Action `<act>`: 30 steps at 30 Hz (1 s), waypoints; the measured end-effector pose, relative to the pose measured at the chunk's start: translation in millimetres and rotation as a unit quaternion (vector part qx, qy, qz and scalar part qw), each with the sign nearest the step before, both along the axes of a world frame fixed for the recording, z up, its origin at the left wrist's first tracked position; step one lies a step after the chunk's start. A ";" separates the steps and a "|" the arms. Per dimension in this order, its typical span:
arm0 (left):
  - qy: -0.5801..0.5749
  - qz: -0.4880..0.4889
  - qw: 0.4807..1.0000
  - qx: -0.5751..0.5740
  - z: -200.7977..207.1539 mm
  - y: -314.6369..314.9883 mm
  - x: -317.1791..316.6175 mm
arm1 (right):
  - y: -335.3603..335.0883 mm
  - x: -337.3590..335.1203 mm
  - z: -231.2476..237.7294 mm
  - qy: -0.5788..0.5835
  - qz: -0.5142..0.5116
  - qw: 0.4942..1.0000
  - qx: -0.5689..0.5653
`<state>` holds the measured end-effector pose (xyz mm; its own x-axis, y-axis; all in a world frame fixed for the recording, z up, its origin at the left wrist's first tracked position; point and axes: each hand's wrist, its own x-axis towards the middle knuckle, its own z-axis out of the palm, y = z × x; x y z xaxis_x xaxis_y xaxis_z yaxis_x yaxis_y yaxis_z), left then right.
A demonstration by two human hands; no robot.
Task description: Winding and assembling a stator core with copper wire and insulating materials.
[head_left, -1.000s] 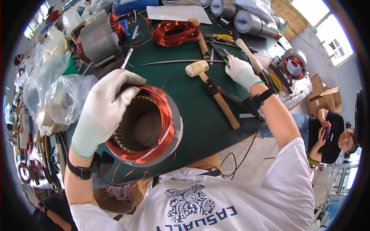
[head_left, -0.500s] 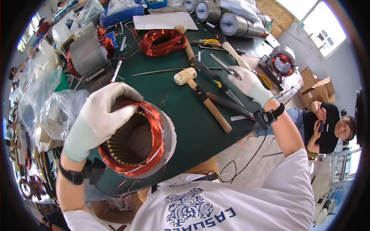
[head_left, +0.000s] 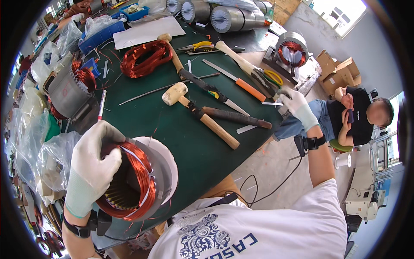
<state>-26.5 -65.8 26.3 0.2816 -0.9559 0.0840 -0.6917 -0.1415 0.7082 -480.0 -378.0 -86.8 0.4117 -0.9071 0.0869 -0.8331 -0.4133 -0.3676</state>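
The left hand seems clamped over the rim of the stator to its right.

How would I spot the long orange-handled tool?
On the green tabletop, find the central pale-headed mallet. Beyond it, rightward, near the right hand, lies the flat-bladed tool. Its orange handle differs from neighbouring wooden and yellow ones.

Back of bench: red wire coil beside white sheet, blue bin to its left, silver cylinders lying on their sides. Right: cardboard boxes (flaps open), near person in black shirt holding a dark handheld device.
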 end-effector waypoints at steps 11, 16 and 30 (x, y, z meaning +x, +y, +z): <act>-0.023 -0.136 0.989 -0.052 8.8 16.1 37.8 | 159.7 163.3 14.7 -0.101 0.283 0.952 0.053; -0.100 0.159 0.973 -0.132 -3.2 99.5 106.1 | 179.7 192.0 -12.9 -0.072 0.388 0.917 0.057; -0.321 0.058 0.935 0.138 -132.3 121.8 88.6 | 221.4 191.9 -50.7 -0.103 0.346 0.932 -0.039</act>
